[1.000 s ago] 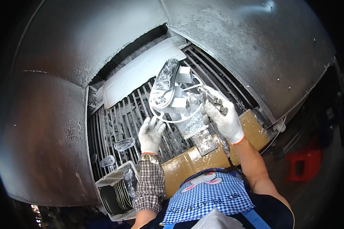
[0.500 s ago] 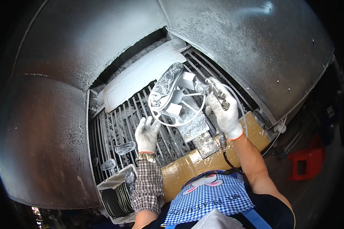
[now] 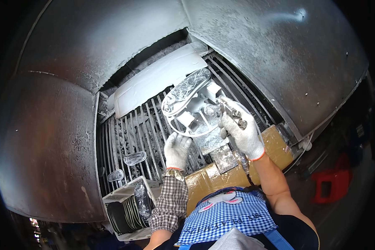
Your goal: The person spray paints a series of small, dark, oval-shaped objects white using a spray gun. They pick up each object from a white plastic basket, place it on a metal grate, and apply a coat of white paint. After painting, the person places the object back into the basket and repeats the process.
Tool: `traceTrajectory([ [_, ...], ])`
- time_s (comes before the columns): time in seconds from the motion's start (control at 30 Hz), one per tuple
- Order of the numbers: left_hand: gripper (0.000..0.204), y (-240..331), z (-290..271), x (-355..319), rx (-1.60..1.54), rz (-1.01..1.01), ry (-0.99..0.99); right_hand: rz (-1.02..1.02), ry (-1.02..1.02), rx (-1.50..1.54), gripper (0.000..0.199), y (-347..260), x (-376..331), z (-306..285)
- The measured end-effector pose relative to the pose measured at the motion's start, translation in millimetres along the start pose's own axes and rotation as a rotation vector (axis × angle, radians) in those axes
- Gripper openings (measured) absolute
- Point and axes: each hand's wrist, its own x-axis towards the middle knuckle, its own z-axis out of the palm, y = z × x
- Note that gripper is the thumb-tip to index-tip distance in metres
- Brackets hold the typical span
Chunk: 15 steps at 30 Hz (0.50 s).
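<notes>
Item: spray booth, one workpiece in hand.

Workpiece: one white-coated frame part (image 3: pixel 190 109), oval with brackets inside, held up above the metal grate (image 3: pixel 131 135) at booth centre.

Hands, two, both in white knit gloves. The left hand (image 3: pixel 177 149) is raised under the lower rim of the part with fingers curled on it, so the part is taken to be supported there. The right hand (image 3: pixel 240 132) is closed around a spray gun (image 3: pixel 229 111), whose nozzle is aimed at the part from just beside it.

Step judged in hand: coating of the part, with the gun brought close to its inner brackets. The next move would call for the part to be turned by the left hand so that uncoated faces meet the nozzle.

Other stock, counted:
- small clear oval pieces (image 3: pixel 134 158) on the grate: two.
- white basket (image 3: pixel 127 200) at lower left: one, holding dark ring-like pieces, number not to be told.
- brown cardboard-wrapped ledge (image 3: pixel 221 175): one.
- long white panel (image 3: pixel 154 81) behind the grate: one.
</notes>
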Motion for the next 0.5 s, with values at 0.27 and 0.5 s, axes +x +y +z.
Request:
traceTrajectory([
  [0.27,0.044,-31.7,17.2,-21.9,-0.069,-0.097,-0.059,-0.076,0.168,-0.048,0.057,14.8,2.6,-12.6],
  [0.5,0.045,-31.6,29.9,-28.7,-0.098,-0.114,-0.094,-0.261,0.273,-0.27,0.057,23.7,0.8,-13.9],
])
